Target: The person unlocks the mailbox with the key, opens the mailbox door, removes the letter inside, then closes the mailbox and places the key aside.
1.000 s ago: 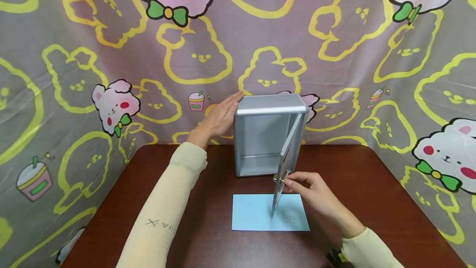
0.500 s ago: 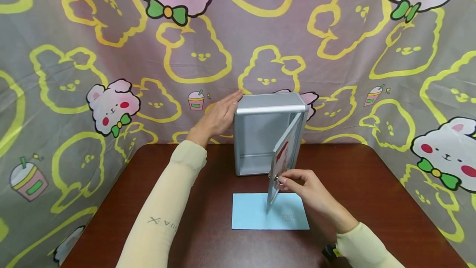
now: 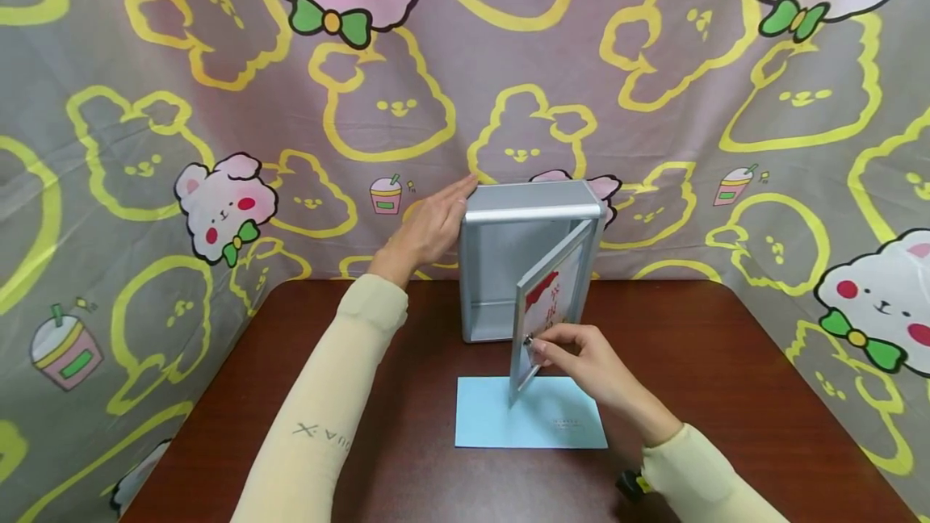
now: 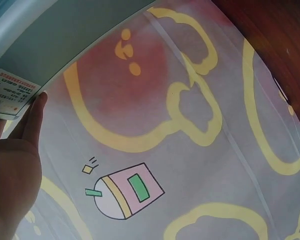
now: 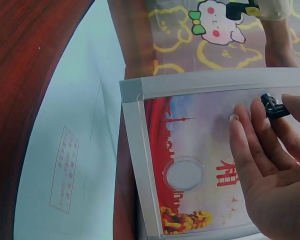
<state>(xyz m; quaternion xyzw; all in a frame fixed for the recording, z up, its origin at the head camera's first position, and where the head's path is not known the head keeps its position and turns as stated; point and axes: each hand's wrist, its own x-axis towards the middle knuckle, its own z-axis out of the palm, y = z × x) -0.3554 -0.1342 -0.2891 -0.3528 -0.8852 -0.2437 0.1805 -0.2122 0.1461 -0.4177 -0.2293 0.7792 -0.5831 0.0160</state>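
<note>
A silver metal box (image 3: 534, 198) stands upright at the back of the table, its hinged front door (image 3: 545, 297) partly ajar. The door's outer face carries a red and white printed panel (image 5: 190, 150) inside a silver frame. At the door's free edge, my right hand (image 3: 592, 361) pinches a small dark key (image 5: 274, 107) at the lock between thumb and forefinger; the other fingers lie near the panel. My left hand (image 3: 429, 228) rests with extended fingers against the box's left side near its upper back corner, beside a white label (image 4: 12, 92).
A light-blue paper rectangle (image 3: 487, 426) with small print lies flat on the brown table (image 3: 378, 458), partly under the door's lower corner. Behind the table hangs a patterned cloth (image 3: 392, 119). A black wrist device (image 3: 634, 484) shows by the right sleeve.
The door has swung leftward toward the box's front, showing more of its printed face. My right hand has moved left with it, while the left hand and box have stayed in place.
</note>
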